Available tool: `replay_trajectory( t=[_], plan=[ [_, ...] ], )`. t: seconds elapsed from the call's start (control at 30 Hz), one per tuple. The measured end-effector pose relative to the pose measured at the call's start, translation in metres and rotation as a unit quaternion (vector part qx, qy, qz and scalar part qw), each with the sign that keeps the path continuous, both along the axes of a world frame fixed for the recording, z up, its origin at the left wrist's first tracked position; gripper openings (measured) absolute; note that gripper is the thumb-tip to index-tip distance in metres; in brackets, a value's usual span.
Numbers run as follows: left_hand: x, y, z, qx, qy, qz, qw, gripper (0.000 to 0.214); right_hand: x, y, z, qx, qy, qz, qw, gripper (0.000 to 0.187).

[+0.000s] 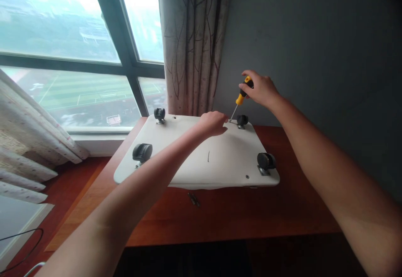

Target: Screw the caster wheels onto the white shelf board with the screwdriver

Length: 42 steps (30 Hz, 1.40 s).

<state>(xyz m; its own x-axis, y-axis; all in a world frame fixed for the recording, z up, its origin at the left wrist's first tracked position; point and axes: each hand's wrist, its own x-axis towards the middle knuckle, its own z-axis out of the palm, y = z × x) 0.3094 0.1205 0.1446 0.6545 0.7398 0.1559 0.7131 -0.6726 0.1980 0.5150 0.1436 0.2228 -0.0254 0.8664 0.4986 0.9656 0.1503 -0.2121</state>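
Note:
A yellow-and-black screwdriver (240, 98) is in my right hand (261, 88), fingers wrapped around its handle. Its shaft slants down to the left, and the tip meets a small metal screw (230, 120) at the far edge of a white panel (188, 151). My left hand (213, 123) rests on the panel beside that tip, fingers curled together; what they pinch, if anything, is hidden. Black casters stand wheels up near the panel's corners: far right (242, 121), near right (266, 161), far left (159, 114) and near left (142, 153).
Under the panel is a reddish-brown wooden table (251, 218). A few small metal pieces (194, 199) lie on it before the panel. Behind are a patterned curtain (193, 42), a grey wall (307, 42) and a large window (63, 30) at left.

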Motion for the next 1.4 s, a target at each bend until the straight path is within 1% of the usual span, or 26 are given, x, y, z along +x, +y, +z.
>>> replay_trajectory(
  t=[0.1, 0.17, 0.2, 0.27, 0.37, 0.43, 0.47, 0.53, 0.6, 0.67, 0.73, 0.83, 0.9, 0.93, 0.97, 1.03, 1.1, 1.13, 1.23, 1.27, 1.33, 1.4],
  plan=[
    [-0.022, -0.039, 0.000, 0.007, 0.021, -0.029, 0.999, 0.031, -0.006, -0.001, 0.003, -0.003, -0.018, -0.026, 1.000, 0.039],
    [-0.037, -0.067, -0.006, 0.018, 0.018, -0.054, 0.998, 0.032, -0.008, 0.001, 0.005, -0.008, -0.019, -0.047, 0.999, 0.040],
    [-0.045, -0.080, -0.010, 0.025, 0.005, -0.056, 0.998, 0.030, -0.009, 0.004, 0.005, -0.013, -0.013, -0.050, 0.999, 0.041],
    [-0.062, -0.106, -0.021, 0.027, -0.032, -0.037, 0.998, 0.027, -0.008, 0.011, 0.007, -0.028, 0.014, -0.036, 0.999, 0.040],
    [-0.087, -0.142, -0.037, -0.006, -0.104, -0.015, 0.994, 0.027, -0.004, 0.019, 0.010, -0.055, 0.060, 0.018, 0.997, 0.039],
    [-0.104, -0.163, -0.050, -0.030, -0.160, -0.007, 0.987, 0.026, -0.002, 0.021, 0.011, -0.053, 0.062, 0.041, 0.996, 0.037],
    [-0.111, -0.173, -0.057, -0.029, -0.201, 0.013, 0.979, 0.025, -0.001, 0.021, 0.011, -0.041, 0.049, 0.040, 0.997, 0.033],
    [-0.123, -0.190, -0.073, -0.015, -0.277, 0.053, 0.959, 0.024, -0.001, 0.020, 0.009, -0.003, 0.001, 0.013, 1.000, 0.026],
    [-0.131, -0.202, -0.089, -0.001, -0.337, 0.079, 0.938, 0.027, -0.002, 0.020, 0.005, 0.028, -0.042, -0.026, 0.998, 0.027],
    [-0.136, -0.209, -0.105, 0.016, -0.355, 0.088, 0.931, 0.034, -0.004, 0.022, 0.002, 0.038, -0.054, -0.048, 0.997, 0.032],
    [-0.138, -0.212, -0.119, 0.043, -0.339, 0.074, 0.937, 0.046, -0.006, 0.027, 0.001, 0.024, -0.033, -0.046, 0.998, 0.032],
    [-0.139, -0.212, -0.136, 0.071, -0.315, 0.046, 0.945, 0.062, -0.007, 0.035, 0.005, -0.041, 0.032, -0.007, 0.999, 0.035],
    [-0.139, -0.211, -0.142, 0.072, -0.312, 0.041, 0.946, 0.066, -0.006, 0.037, 0.008, -0.068, 0.060, 0.019, 0.996, 0.039],
    [-0.138, -0.211, -0.144, 0.073, -0.313, 0.041, 0.946, 0.068, -0.006, 0.036, 0.008, -0.063, 0.056, 0.020, 0.996, 0.039],
    [-0.139, -0.210, -0.145, 0.074, -0.312, 0.041, 0.946, 0.068, -0.006, 0.036, 0.008, -0.047, 0.041, 0.006, 0.998, 0.038],
    [-0.139, -0.210, -0.145, 0.074, -0.312, 0.042, 0.946, 0.069, -0.006, 0.034, 0.006, -0.007, 0.000, -0.048, 0.999, 0.035],
    [-0.139, -0.210, -0.144, 0.066, -0.314, 0.047, 0.946, 0.069, -0.006, 0.035, 0.005, 0.003, -0.012, -0.084, 0.996, 0.034],
    [-0.139, -0.211, -0.143, 0.063, -0.317, 0.048, 0.945, 0.069, -0.006, 0.036, 0.005, -0.010, 0.004, -0.083, 0.996, 0.032],
    [-0.139, -0.211, -0.142, 0.064, -0.326, 0.043, 0.942, 0.070, -0.004, 0.038, 0.007, -0.081, 0.078, -0.025, 0.993, 0.026],
    [-0.139, -0.211, -0.142, 0.062, -0.328, 0.042, 0.942, 0.070, -0.002, 0.037, 0.008, -0.093, 0.093, -0.010, 0.991, 0.025],
    [-0.139, -0.211, -0.142, 0.055, -0.328, 0.046, 0.942, 0.070, 0.000, 0.034, 0.009, -0.083, 0.091, -0.008, 0.992, 0.024],
    [-0.139, -0.210, -0.142, 0.052, -0.326, 0.048, 0.943, 0.070, 0.001, 0.029, 0.008, -0.045, 0.049, -0.048, 0.997, 0.025]
  ],
)
